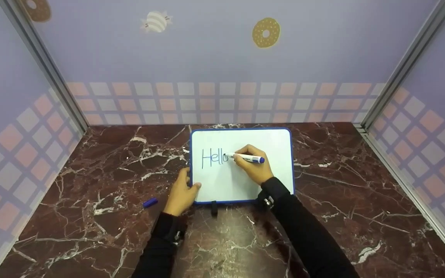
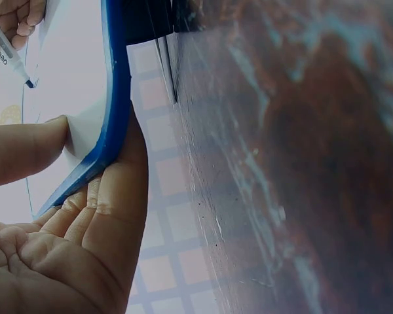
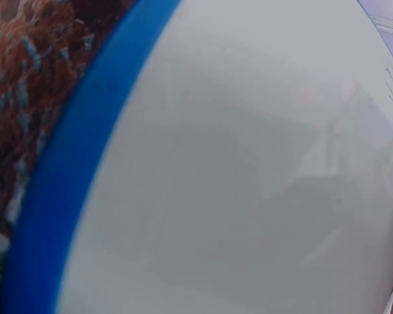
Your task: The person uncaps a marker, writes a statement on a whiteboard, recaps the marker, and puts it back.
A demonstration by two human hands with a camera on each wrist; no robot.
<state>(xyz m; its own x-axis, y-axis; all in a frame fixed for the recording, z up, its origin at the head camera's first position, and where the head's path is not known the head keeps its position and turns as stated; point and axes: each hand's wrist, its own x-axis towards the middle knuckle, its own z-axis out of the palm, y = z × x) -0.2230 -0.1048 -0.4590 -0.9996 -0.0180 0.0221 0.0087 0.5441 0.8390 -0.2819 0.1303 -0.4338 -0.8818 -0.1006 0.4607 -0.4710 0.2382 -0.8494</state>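
Observation:
A whiteboard (image 1: 272,141) with a blue frame stands tilted back, "Hello" written on it in blue. My left hand (image 1: 180,195) grips its lower left edge; in the left wrist view the thumb (image 2: 36,147) lies on the white face and the fingers (image 2: 118,203) are behind the frame. Between thumb and fingers my right hand (image 1: 259,168) pinches a white marker (image 1: 252,158) with a blue end, its tip at the "o". Blank whiteboard surface (image 3: 216,196) and the blue frame (image 3: 85,163) fill most of the right wrist view.
A blue marker cap (image 1: 150,202) lies on the dark red marbled table (image 1: 99,231), left of my left hand. A small black piece (image 1: 214,208) sits at the board's bottom edge. Patterned lilac walls (image 1: 214,58) enclose the table at the back and sides.

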